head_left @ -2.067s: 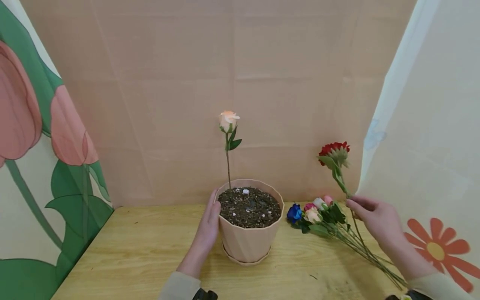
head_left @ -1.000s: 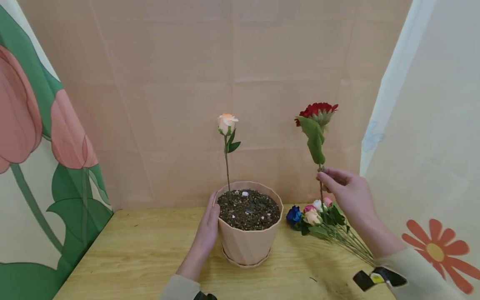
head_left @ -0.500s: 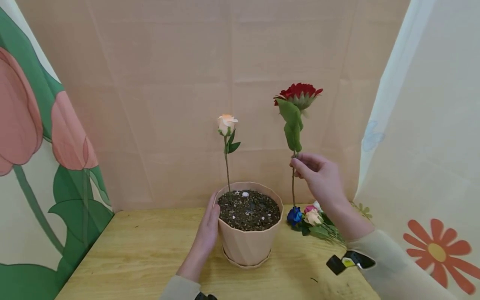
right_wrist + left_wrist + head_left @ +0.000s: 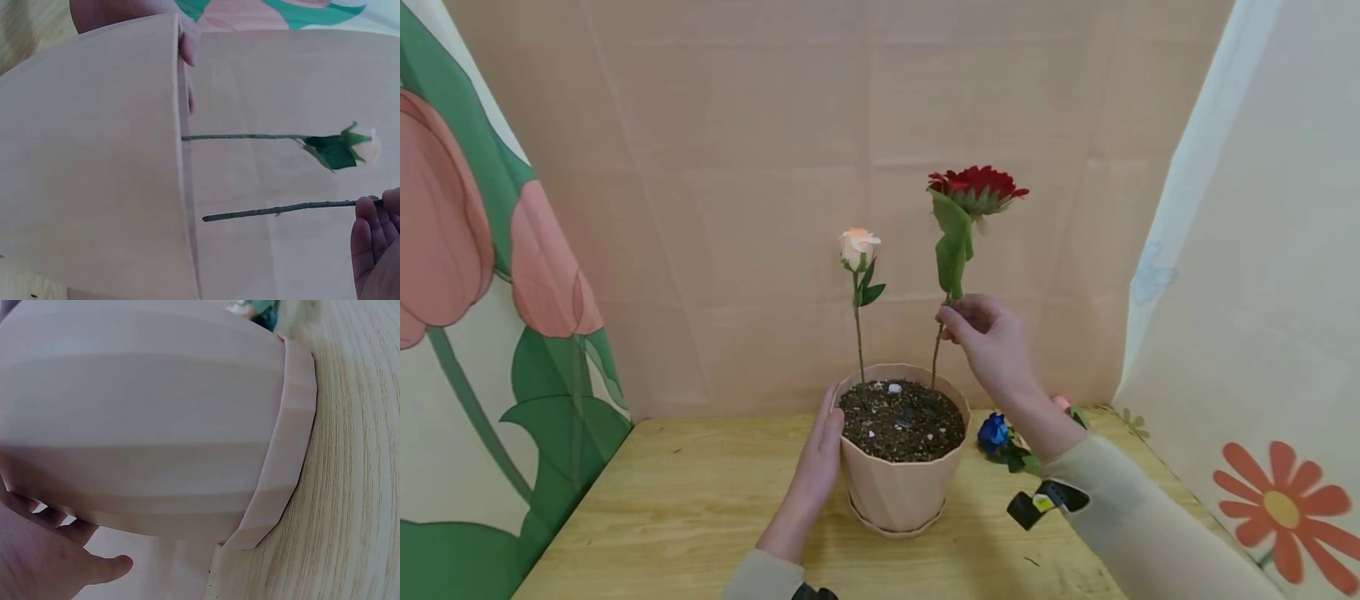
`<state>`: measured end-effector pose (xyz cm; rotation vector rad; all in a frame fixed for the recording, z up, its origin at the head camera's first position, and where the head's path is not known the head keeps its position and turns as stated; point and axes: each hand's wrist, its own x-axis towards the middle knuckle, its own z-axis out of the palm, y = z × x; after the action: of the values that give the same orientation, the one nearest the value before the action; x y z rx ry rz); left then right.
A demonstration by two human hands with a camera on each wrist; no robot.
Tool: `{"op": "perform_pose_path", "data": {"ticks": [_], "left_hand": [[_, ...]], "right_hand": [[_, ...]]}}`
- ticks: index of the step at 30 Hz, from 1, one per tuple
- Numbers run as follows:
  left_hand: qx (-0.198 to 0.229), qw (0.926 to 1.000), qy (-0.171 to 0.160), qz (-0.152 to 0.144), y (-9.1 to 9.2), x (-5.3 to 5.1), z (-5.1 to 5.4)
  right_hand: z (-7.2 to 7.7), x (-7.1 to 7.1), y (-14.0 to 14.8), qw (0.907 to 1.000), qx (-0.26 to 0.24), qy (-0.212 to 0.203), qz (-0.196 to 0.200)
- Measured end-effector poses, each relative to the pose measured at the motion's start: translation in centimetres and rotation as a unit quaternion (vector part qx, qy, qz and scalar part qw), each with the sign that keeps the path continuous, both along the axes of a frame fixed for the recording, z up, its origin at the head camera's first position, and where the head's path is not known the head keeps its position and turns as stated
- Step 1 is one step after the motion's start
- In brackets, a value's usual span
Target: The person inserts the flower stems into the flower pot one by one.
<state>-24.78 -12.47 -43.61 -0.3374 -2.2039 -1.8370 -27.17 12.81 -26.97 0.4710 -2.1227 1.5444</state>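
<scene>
My right hand [image 4: 992, 342] pinches the stem of a red flower [image 4: 976, 187] upright over the pot's right back part. In the right wrist view the lower end of this stem [image 4: 269, 211] hangs free, just outside the rim. A peach rose [image 4: 859, 247] stands in the dark soil [image 4: 898, 425] at the back left of the pink pot [image 4: 895, 492]. My left hand [image 4: 816, 458] rests against the pot's left side, its fingers fairly straight; the left wrist view shows this hand [image 4: 44, 556] beside the pot wall [image 4: 137, 412].
Other flowers, among them a blue rose [image 4: 994, 433], lie on the wooden table [image 4: 700, 500] right of the pot, partly hidden by my right forearm. A plain cloth [image 4: 737, 208] hangs behind; printed sheets stand at both sides.
My right hand has carried the red flower leftward and up from beside the lying flowers to over the pot. My left hand has stayed on the pot.
</scene>
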Motion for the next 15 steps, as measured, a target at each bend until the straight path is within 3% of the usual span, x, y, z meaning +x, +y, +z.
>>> {"op": "perform_pose_path", "data": {"ticks": [15], "left_hand": [[0.019, 0.9997, -0.014, 0.000, 0.2, -0.1, 0.0]], "right_hand": [[-1.8, -2.0, -4.0, 0.9995, 0.003, 0.007, 0.030]]}}
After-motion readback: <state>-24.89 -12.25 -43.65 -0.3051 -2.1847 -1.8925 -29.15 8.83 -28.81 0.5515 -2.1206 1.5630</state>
